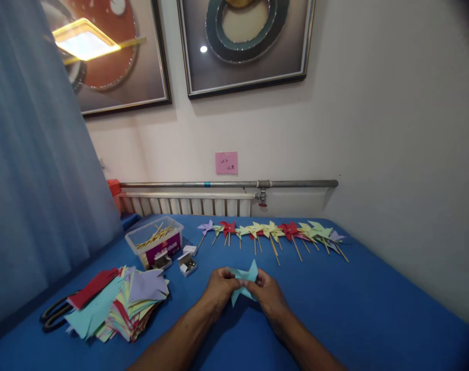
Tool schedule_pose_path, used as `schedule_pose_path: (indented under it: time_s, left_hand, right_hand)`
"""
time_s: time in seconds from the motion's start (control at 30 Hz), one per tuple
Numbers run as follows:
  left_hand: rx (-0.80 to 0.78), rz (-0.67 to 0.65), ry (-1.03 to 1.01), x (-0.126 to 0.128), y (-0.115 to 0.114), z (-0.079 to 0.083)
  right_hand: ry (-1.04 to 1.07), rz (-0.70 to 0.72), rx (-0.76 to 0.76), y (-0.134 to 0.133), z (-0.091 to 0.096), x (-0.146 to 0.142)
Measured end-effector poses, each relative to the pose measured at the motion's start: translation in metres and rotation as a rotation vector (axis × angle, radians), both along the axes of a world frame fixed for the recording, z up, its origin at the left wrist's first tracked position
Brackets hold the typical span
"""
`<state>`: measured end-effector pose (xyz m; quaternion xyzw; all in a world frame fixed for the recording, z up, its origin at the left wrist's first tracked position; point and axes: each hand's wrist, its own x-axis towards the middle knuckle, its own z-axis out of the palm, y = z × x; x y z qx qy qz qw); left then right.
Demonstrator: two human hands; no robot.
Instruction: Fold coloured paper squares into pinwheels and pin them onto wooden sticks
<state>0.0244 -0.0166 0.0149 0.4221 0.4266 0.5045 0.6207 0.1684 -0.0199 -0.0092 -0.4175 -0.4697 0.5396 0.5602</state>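
Observation:
A light blue paper pinwheel (244, 275), without a stick in view, is held just above the blue table in front of me. My left hand (220, 286) pinches its left side, with the thumb pressed near the centre. On the other side my right hand (268, 291) grips it, and its thumb also reaches toward the middle. Both thumb tips nearly meet there, so the centre is partly covered. One paper point rises at the top and another hangs at the bottom left.
Finished pinwheels on sticks (271, 231) lie in a row at the back. To the left are a plastic tub of wooden sticks (157, 239), a small open box of metal pins (187, 264), a stack of cut coloured paper (136, 301) and black-handled scissors (55, 313).

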Motion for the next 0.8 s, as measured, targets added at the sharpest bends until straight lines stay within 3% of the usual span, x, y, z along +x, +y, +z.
schedule_pose_path:
  time_s: [0.3, 0.5, 0.7, 0.8]
  left_hand:
    - [0.094, -0.019, 0.066, -0.001, 0.002, -0.006]
    - [0.148, 0.015, 0.097, 0.003, 0.004, -0.010]
    - [0.109, -0.038, 0.163, -0.001, 0.002, -0.001]
    - [0.176, 0.028, 0.296, -0.019, 0.008, 0.014]
  right_hand:
    - [0.135, 0.124, -0.101, -0.004, 0.000, 0.001]
    - [0.136, 0.107, -0.153, -0.016, 0.010, 0.004]
    - [0.089, 0.105, -0.180, -0.013, 0.015, 0.003]
    - [0.096, 0.114, -0.180, -0.012, 0.013, 0.003]
